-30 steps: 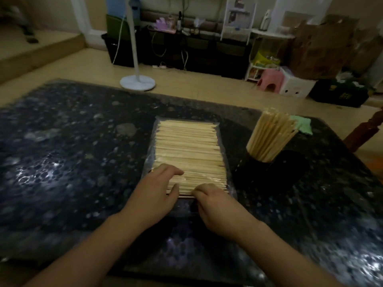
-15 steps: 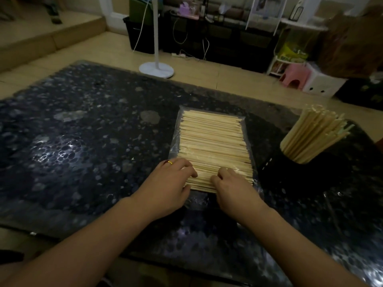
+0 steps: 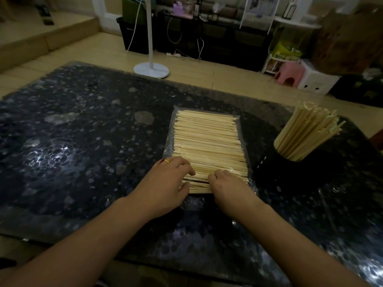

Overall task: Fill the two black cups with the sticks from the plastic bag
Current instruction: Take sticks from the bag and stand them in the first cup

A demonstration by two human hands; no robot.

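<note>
Bag of sticks flat on dark table, left hand and right hand both pinching sticks at bag's near end, black cup right of bag, packed with upright sticks

No legible text or labels anywhere.

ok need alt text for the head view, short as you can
Two bare hands, left hand and right hand, pinch at the near end of a flat layer of sticks in a clear plastic bag on a dark speckled table. To the right stands a black cup packed with upright sticks.
</note>
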